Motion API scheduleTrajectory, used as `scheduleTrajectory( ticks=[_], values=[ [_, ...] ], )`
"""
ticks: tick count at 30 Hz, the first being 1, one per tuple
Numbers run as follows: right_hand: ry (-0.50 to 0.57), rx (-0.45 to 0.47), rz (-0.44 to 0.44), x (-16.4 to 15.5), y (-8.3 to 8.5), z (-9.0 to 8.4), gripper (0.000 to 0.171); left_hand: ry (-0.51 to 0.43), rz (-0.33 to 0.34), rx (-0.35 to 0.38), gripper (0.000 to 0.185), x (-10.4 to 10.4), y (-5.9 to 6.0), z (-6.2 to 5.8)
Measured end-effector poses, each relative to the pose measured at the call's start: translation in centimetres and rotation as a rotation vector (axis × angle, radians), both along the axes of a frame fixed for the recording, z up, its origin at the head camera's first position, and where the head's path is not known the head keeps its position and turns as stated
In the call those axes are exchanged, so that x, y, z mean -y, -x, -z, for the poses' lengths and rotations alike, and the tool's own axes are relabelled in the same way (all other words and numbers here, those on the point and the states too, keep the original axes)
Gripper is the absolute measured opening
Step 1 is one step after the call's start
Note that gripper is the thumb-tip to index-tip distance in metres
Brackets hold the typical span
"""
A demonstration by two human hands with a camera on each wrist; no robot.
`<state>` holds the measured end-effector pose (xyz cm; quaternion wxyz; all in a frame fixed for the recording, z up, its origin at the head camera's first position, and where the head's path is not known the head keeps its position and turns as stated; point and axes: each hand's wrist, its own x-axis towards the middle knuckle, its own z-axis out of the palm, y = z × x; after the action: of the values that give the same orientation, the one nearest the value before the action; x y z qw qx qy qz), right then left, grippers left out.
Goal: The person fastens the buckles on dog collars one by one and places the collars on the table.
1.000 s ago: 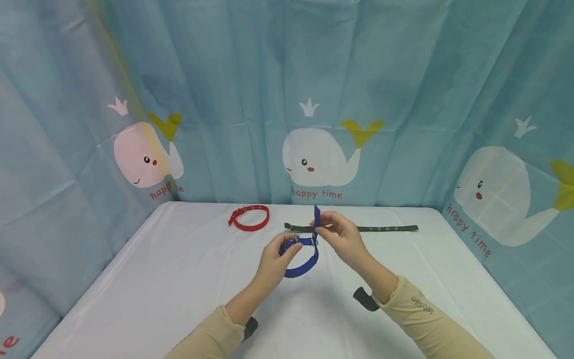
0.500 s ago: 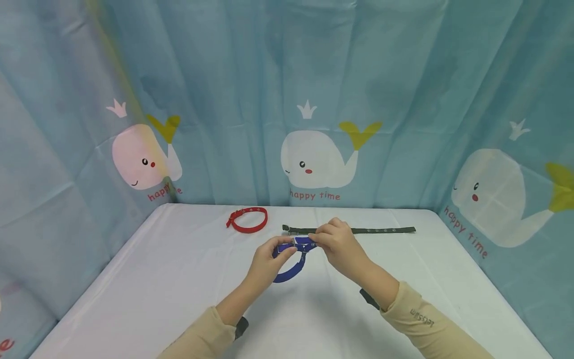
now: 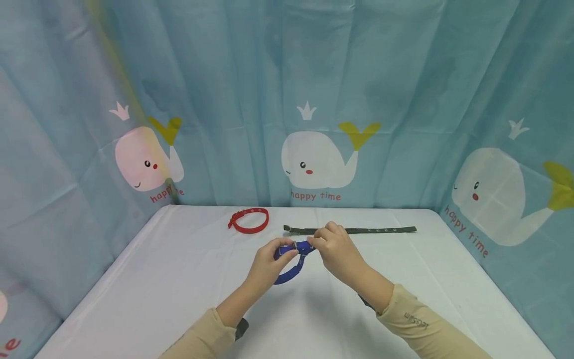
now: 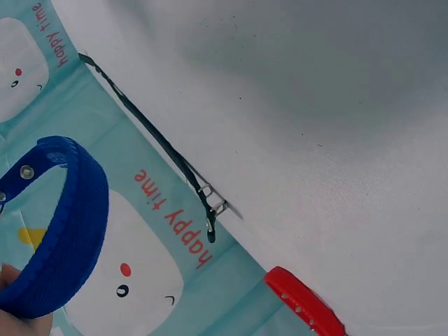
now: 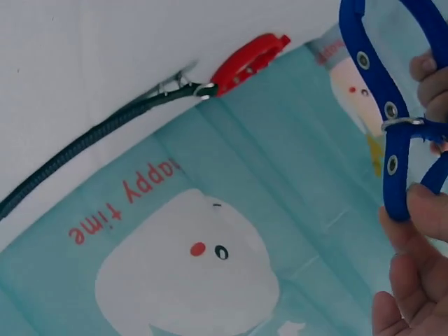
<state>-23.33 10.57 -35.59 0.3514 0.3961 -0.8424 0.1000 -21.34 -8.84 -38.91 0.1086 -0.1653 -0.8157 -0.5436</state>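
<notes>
Head view: both hands meet over the middle of the white worktop (image 3: 179, 279). The left hand (image 3: 268, 264) pinches the blue collar (image 3: 291, 271) at its buckle end, thumb and forefinger curled onto the strap. The right hand (image 3: 335, 252) pinches the same collar from the 3 o'clock side, its fingers bent over the strap end right at the metal buckle (image 3: 294, 245). The collar's loop hangs down toward 6 o'clock from the two hands, held above the worktop. At 11 o'clock from the hands a red collar (image 3: 249, 220) lies closed in a ring on the worktop. At 1 o'clock a dark green collar (image 3: 358, 230) lies stretched out flat, partly hidden behind the right hand. A teal curtain (image 3: 314, 75) printed with white whales hangs behind.

Left wrist view: the blue collar (image 4: 66, 231) curves across the lower left corner, an eyelet showing; a sliver of the left hand (image 4: 17, 318) touches it at the bottom edge. The dark green collar (image 4: 161, 143) and its buckle lie along the worktop's edge, and the red collar (image 4: 304, 304) shows at 5 o'clock.

Right wrist view: the right hand (image 5: 413, 280) has its fingers (image 5: 428, 210) curled onto the blue collar (image 5: 388, 126), the strap apparently passing through the buckle (image 5: 402, 124). The red collar (image 5: 248, 61) and dark green collar (image 5: 91, 140) lie at 10 o'clock.
</notes>
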Motion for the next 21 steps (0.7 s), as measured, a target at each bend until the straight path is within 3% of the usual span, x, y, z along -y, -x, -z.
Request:
scheduleTrajectory(
  ticks=[4,14,21],
  values=[
    [0.06,0.014,-0.075,-0.1,0.2,0.5,0.026,0.012,-0.002,-0.003,0.027,0.1,0.0,-0.1],
    [0.252,0.158,-0.269,0.0,0.4,1.3,0.024,-0.011,-0.031,0.002,0.021,0.2,-0.2,-0.2],
    [0.384,0.324,-0.291,-0.1,0.4,1.8,0.021,-0.089,-0.049,0.074,0.025,0.5,-0.1,-0.2]
  ],
)
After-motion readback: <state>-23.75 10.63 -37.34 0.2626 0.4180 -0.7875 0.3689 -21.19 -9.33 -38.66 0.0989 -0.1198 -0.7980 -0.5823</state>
